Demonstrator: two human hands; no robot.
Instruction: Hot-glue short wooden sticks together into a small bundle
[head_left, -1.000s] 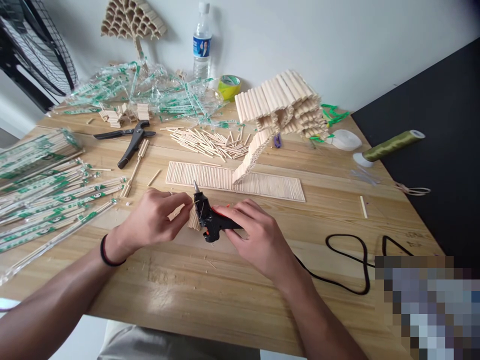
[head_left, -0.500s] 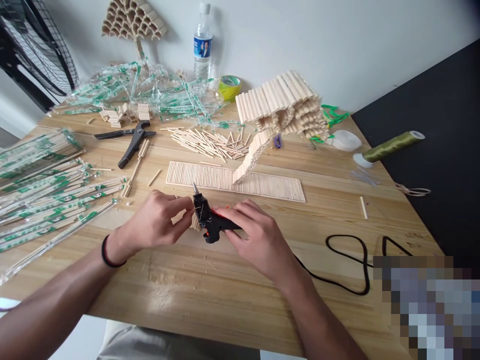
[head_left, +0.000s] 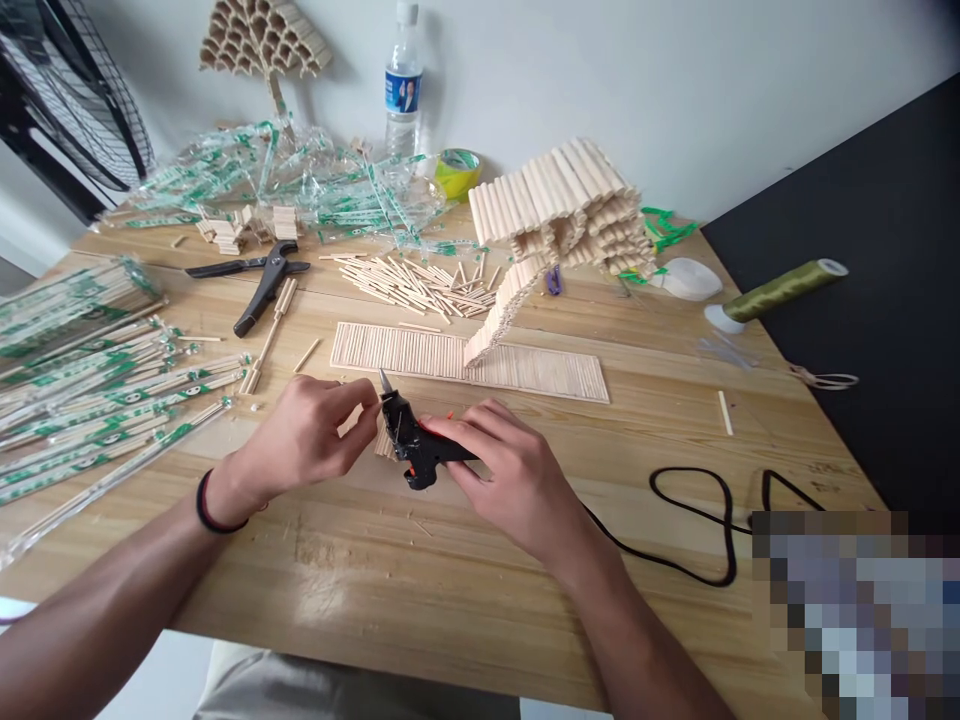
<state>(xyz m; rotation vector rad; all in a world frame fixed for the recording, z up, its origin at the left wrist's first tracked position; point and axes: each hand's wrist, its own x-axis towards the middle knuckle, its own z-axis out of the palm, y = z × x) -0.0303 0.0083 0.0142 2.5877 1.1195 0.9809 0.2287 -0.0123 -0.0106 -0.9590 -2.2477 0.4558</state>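
Note:
My right hand (head_left: 517,470) is wrapped round the handle of a black hot glue gun (head_left: 412,440), its metal nozzle tilted up and to the left. Beside the nozzle, my left hand (head_left: 322,430) is closed in a pinch; whatever its fingertips hold is too small or hidden to make out. A small panel of wooden sticks (head_left: 384,444) shows partly behind the gun. Beyond both hands lies a long flat base of joined sticks (head_left: 405,350), with a leaning tree-like stick model (head_left: 559,205) rising from it.
Loose short sticks (head_left: 420,288) lie behind the base. Black cutters (head_left: 266,285) and wrapped sticks (head_left: 90,400) are to the left. Plastic wrappers (head_left: 300,190), a water bottle (head_left: 403,90) and tape (head_left: 457,175) stand at the back. A black cord (head_left: 697,580) loops at right.
My left hand has drawn slightly left, and the glue gun has shifted a little left with my right hand. Both hands keep their closed grips.

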